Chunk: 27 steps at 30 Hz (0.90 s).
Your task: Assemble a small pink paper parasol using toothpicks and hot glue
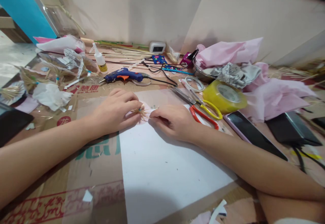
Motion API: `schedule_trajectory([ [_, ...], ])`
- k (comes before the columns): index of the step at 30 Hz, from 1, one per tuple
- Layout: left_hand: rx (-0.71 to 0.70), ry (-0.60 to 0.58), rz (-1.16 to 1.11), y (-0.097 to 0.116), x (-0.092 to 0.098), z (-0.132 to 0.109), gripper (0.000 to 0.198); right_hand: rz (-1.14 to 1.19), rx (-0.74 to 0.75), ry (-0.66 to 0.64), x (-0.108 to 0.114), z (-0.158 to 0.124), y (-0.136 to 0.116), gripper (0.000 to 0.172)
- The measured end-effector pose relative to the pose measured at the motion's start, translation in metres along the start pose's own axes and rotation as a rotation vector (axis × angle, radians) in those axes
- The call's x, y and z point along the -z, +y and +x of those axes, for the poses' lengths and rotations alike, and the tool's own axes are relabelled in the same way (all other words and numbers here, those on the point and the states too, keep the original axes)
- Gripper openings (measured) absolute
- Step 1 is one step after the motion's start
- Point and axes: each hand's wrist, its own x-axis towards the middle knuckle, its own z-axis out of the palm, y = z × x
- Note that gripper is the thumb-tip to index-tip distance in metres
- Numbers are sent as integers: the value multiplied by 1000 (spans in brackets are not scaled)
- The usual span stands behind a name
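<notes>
Left hand [118, 110] pinching a small straw-coloured bundle of thin splayed strands [142, 113] at the upper edge of a white paper sheet [162, 170].
The right hand [175, 120] curls just beside the strand tips; whether it grips any, I cannot tell. Beyond lies a blue glue gun with orange trigger [122, 75].
</notes>
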Motion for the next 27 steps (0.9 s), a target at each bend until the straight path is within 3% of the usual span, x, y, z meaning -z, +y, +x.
schedule_trajectory([
  [13,2,-18,8,0,0,1,22,77,62,-56,2,0,1,14],
  [17,9,-23,7,0,1,1,22,129,51,1,5,-2,1,14],
  [27,8,-21,5,0,1,1,22,-24,29,-13,1,1,-1,17],
])
